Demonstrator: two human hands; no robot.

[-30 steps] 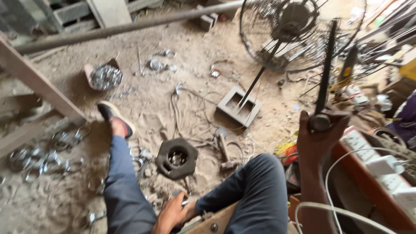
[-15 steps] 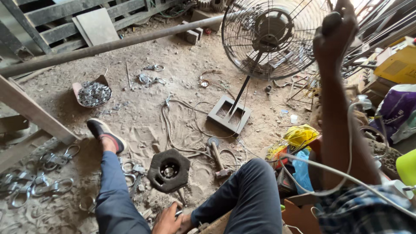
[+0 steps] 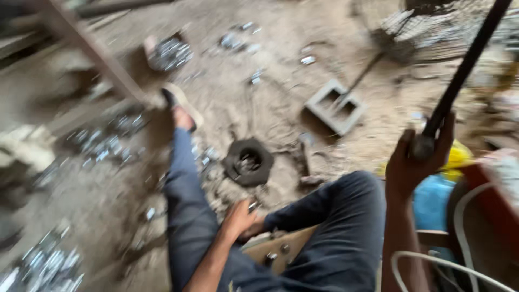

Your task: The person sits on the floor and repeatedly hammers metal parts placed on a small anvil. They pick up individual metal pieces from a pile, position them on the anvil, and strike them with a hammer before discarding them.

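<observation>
The view is blurred by motion. Nearest, the left hand (image 3: 238, 219) hangs low between the knees, fingers curled loosely near a small metal piece (image 3: 253, 205); whether it grips that piece cannot be told. Just below it sits a wooden board (image 3: 281, 251) with a few bolts on it, between the two dark blue trouser legs (image 3: 186, 211). At the right, the right hand (image 3: 416, 162) is raised and closed around the lower end of a dark rod (image 3: 459, 75), which slants up and right out of the top edge. A white cable (image 3: 459, 216) loops beside that forearm, with something blue (image 3: 432, 200) and yellow (image 3: 459, 157) behind it. Farther out on the dirt floor (image 3: 270, 108) lies a round black ring (image 3: 248, 161), just past the knees. The left foot in a sandal (image 3: 181, 105) rests beside a slanted wooden beam (image 3: 92, 54). Beyond stands a grey hollow block (image 3: 335, 107) and, farther left, a container of shiny scraps (image 3: 168, 53). More shiny metal bits (image 3: 102, 143) lie scattered at left.
</observation>
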